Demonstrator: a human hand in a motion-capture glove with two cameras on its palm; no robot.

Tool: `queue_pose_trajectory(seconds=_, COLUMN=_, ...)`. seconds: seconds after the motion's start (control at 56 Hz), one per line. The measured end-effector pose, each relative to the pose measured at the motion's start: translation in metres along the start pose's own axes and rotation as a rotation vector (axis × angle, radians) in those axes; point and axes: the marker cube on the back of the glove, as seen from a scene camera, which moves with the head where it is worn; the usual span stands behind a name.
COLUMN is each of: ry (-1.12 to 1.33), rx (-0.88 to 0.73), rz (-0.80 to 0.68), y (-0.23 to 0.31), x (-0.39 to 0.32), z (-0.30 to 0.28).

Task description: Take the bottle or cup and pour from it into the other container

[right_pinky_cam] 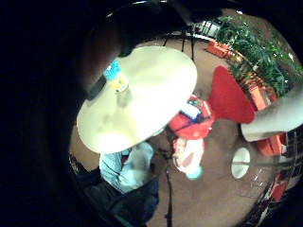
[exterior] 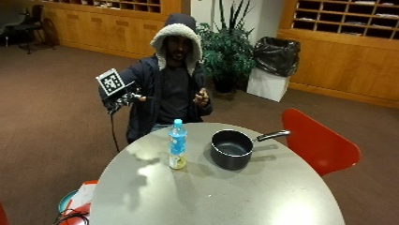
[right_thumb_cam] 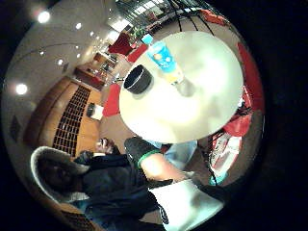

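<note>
A clear bottle [exterior: 178,150] with a blue cap and blue label stands upright on the round grey table [exterior: 237,197], near its middle. A black pot [exterior: 232,149] with a long handle sits just right of it, a small gap between them. My gloved right hand [exterior: 123,101] is raised in the air beyond the table's far left edge, well above and behind the bottle, holding nothing. Both palm views look down on the bottle [right_pinky_cam: 116,80] [right_thumb_cam: 166,60] from a distance, and the thumb side one also shows the pot [right_thumb_cam: 138,79]. The person's bare hand [exterior: 201,97] is held at chest height.
A red chair [exterior: 314,143] stands at the table's right side. Red bags and a teal item [exterior: 78,206] lie on the floor by the near left edge. A plant [exterior: 227,51] and a lined bin [exterior: 274,56] stand by the back wall.
</note>
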Motion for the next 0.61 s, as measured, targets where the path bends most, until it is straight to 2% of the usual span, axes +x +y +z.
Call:
queue_pose_trajectory(seconds=0.036, ry=-0.026, rx=0.014, rz=-0.016, y=-0.01, x=-0.001, z=0.014)
queue_pose_trajectory(seconds=0.179, ry=-0.102, rx=-0.122, rz=-0.08, y=-0.028, x=-0.007, z=0.057)
queue_pose_trajectory(seconds=0.322, ry=-0.248, rx=0.175, rz=-0.009, y=-0.083, x=-0.023, z=0.108)
queue_pose_trajectory(seconds=0.411, ry=-0.379, rx=-0.063, rz=0.027, y=-0.074, x=-0.03, z=0.134)
queue_pose_trajectory(seconds=0.447, ry=-0.409, rx=-0.06, rz=0.03, y=-0.08, x=-0.032, z=0.145)
queue_pose_trajectory(seconds=0.5, ry=-0.453, rx=0.079, rz=0.001, y=-0.104, x=-0.036, z=0.164)
queue_pose_trajectory(seconds=0.518, ry=-0.47, rx=0.08, rz=0.003, y=-0.107, x=-0.038, z=0.169)
queue_pose_trajectory(seconds=0.607, ry=-0.557, rx=-0.115, rz=0.051, y=-0.098, x=-0.044, z=0.186)
